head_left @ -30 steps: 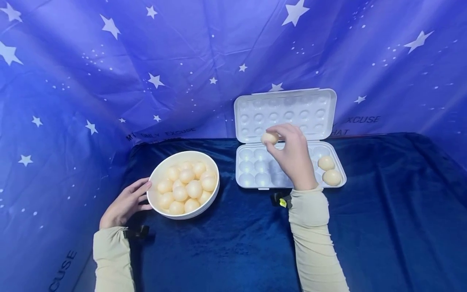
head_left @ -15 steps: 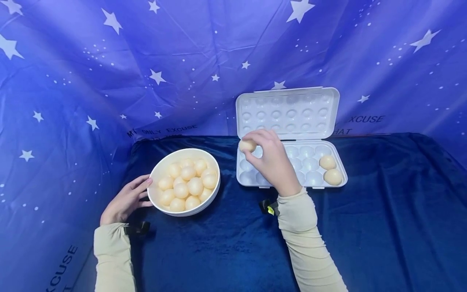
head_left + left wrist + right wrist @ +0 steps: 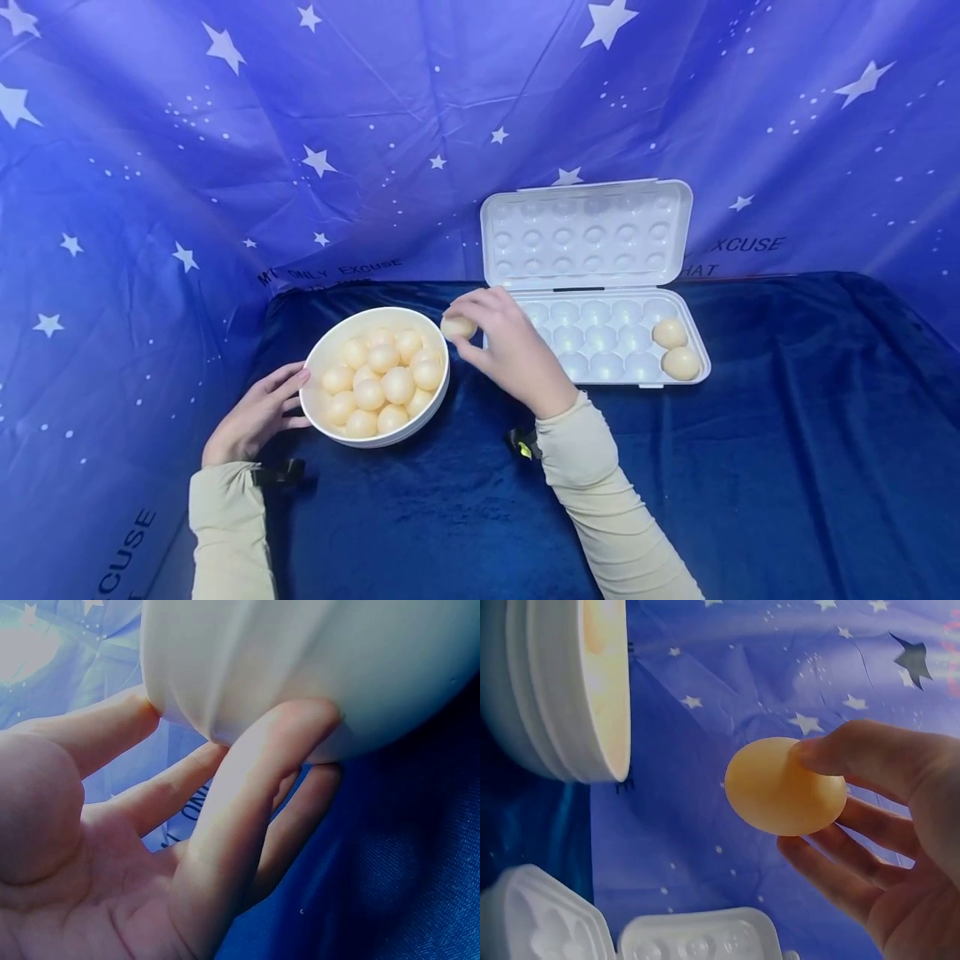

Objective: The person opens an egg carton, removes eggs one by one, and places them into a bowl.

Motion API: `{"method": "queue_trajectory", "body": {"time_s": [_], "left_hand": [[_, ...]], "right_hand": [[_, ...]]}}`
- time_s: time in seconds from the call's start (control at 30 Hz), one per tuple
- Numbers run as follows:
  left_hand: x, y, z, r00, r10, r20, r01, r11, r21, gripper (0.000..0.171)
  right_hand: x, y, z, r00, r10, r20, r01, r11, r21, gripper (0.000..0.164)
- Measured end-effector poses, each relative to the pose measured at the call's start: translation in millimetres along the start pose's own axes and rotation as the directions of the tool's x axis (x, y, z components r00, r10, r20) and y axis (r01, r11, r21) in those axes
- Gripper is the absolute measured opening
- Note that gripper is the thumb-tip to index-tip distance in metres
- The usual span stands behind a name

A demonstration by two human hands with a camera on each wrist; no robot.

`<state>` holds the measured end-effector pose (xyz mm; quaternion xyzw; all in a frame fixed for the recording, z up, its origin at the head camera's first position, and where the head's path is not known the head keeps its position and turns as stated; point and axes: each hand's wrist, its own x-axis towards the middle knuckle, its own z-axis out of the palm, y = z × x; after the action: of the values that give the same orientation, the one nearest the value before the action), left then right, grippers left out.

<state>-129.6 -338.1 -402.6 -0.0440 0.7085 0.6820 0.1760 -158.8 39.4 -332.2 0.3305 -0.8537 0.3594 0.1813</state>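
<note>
A pale cream egg (image 3: 780,787) is pinched between the thumb and fingers of my right hand (image 3: 510,346), just right of the bowl's rim. The white bowl (image 3: 442,392), slightly tilted, holds several similar pale round eggs (image 3: 397,385). My left hand (image 3: 255,417) holds the bowl at its left side; in the left wrist view bent fingers (image 3: 232,817) support its ribbed outer wall (image 3: 225,667). To the right lies a white egg box (image 3: 630,383) with its lid (image 3: 592,233) raised. Two eggs (image 3: 675,348) sit in its right-hand column, while my right hand covers the box's left part.
A dark blue cloth (image 3: 420,517) covers the table. Behind it and along the left hangs a blue curtain (image 3: 375,108) printed with white stars and dark lettering. The raised lid stands close to this curtain.
My right hand, with the egg in it, has travelled left from above the egg box to beside the bowl. My left hand and the bowl have stayed in place.
</note>
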Motion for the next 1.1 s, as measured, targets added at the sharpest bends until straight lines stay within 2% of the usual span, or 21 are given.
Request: {"method": "queue_trajectory", "body": {"time_s": [0.37, 0.67, 1.1], "left_hand": [[-1.1, 1.5, 2.1, 1.000, -0.007, -0.002, 0.007, 1.000, 0.002, 0.025], [-0.5, 1.1, 1.9, 1.000, -0.005, -0.006, 0.005, 1.000, -0.002, 0.017], [0.3, 0.2, 1.5, 1.000, -0.001, 0.001, 0.001, 1.000, -0.016, 0.015]], "right_hand": [[-1.2, -13.4, 24.8, 0.988, -0.104, 0.111, 0.105, 0.994, -0.007, 0.018], [-2.3, -23.8, 44.3, 0.959, -0.114, 0.259, 0.114, 0.993, 0.015, 0.026], [-5.4, -24.4, 57.6, 0.935, -0.103, 0.338, 0.094, 0.995, 0.043, 0.027]]}}
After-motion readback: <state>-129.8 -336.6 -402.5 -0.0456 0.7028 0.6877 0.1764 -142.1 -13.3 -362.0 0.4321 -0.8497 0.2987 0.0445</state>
